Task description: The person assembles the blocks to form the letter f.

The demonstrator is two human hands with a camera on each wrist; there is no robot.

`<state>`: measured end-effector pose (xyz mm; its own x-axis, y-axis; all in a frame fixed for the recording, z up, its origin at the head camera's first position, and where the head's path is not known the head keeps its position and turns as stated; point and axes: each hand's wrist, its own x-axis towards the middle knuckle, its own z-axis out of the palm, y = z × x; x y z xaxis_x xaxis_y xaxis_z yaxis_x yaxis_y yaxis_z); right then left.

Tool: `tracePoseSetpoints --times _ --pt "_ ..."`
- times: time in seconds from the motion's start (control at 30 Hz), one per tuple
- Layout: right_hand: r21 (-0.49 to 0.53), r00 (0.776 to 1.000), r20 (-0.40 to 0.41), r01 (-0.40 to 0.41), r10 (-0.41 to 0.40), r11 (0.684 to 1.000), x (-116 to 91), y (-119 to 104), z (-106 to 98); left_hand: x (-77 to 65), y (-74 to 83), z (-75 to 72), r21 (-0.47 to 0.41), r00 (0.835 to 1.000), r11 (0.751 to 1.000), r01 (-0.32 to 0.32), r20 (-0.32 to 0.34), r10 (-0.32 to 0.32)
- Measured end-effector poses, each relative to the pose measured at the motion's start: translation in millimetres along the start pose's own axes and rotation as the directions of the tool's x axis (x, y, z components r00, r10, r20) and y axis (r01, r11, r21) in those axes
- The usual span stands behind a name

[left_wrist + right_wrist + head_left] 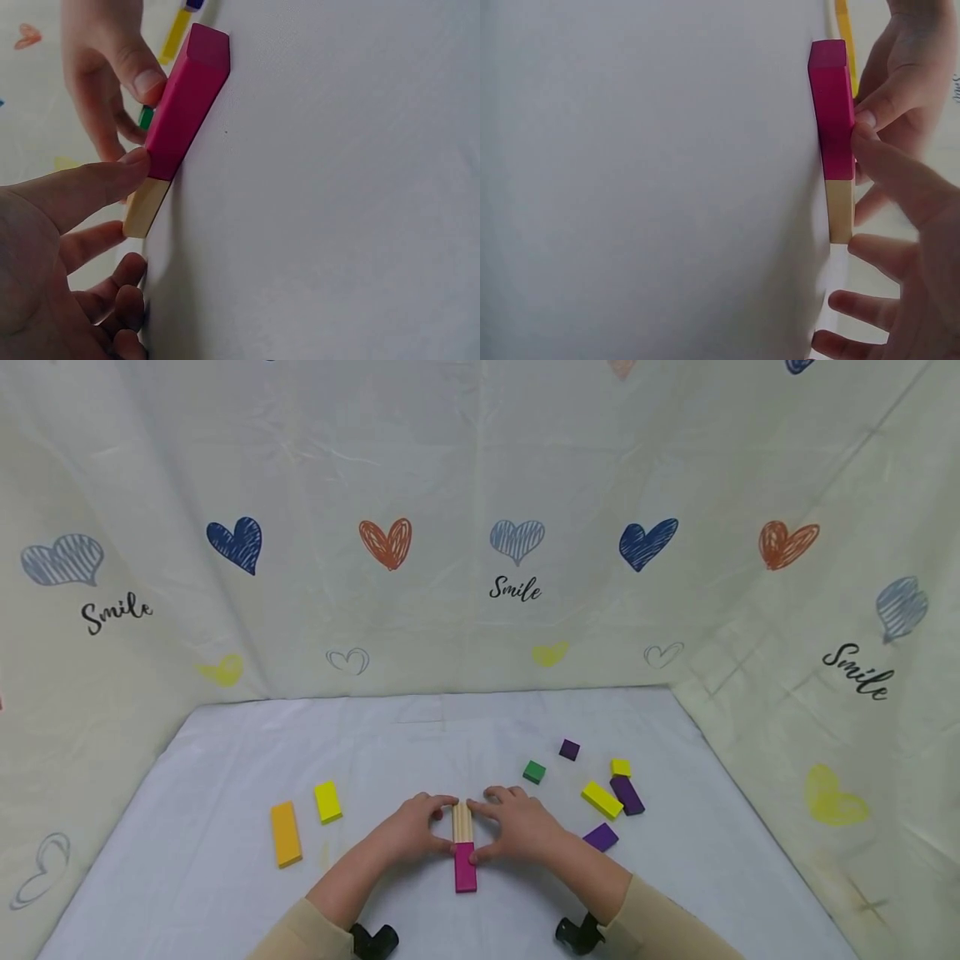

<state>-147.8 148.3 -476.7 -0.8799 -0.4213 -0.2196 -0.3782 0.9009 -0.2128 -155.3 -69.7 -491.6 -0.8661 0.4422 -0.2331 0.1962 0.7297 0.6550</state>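
Observation:
A pink block (466,870) and a beige wooden piece (462,822) with lengthwise lines lie end to end on the white cloth, the pink one nearer me. From the left, my left hand (412,829) holds the pair, thumb on the pink block's side near the joint and index finger at the beige piece's far end. Across from it my right hand (521,828) does the same on the right side. In the right wrist view, the pink block (834,120) and beige piece (840,210) touch, and the right hand's other fingers stay off them.
On the left lie an orange block (286,835) and a yellow block (327,802). To the right are a green cube (534,772), a dark purple cube (569,749), a yellow cube (620,767), a long yellow block (602,800) and two purple blocks (627,795). A heart-printed curtain (450,627) stands behind.

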Motion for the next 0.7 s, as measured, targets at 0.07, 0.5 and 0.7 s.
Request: tracePoseSetpoints --times 0.07,0.5,0.7 --pt "0.000 1.000 -0.002 0.003 -0.003 1.000 -1 0 0 -0.8 -0.6 0.9 0.002 1.000 1.000 0.000 -0.004 0.000" --pt "0.012 1.000 0.005 0.006 -0.006 1.000 -1 -1 2 -20.5 -17.0 -13.0 -0.071 0.993 0.994 0.080 -0.080 -0.086" --pt "0.019 1.000 0.008 0.004 -0.004 1.000 -2 -1 0 -41.5 -31.7 -31.8 -0.129 0.976 0.980 0.152 -0.140 -0.169"
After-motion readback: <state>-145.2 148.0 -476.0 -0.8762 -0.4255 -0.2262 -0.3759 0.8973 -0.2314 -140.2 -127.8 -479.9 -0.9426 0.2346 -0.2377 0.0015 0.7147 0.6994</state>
